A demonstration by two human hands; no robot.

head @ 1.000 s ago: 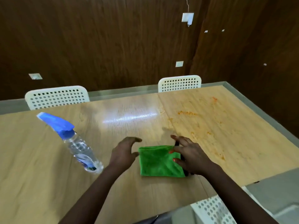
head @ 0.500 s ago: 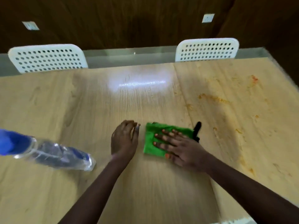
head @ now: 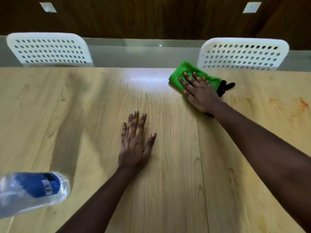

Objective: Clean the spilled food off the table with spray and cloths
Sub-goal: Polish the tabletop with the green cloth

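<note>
Wooden tabletop (head: 84, 115) before dark panelling. Right hand (head: 198, 91), fingers flat, presses green cloth (head: 183, 73) at far edge, black cloth (head: 224, 87) beneath. Left hand (head: 136, 142) lies flat, holding nothing. Spray bottle (head: 32, 190) near left; orange food smears (head: 301, 105) right; two white chairs (head: 48, 49) beyond.

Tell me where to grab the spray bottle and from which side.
Grip the clear body of the spray bottle around its blue label. It sits at the table's near left, its head out of view. The free left hand, resting flat nearby, is probably best placed, reaching from the bottle's right side.
</note>
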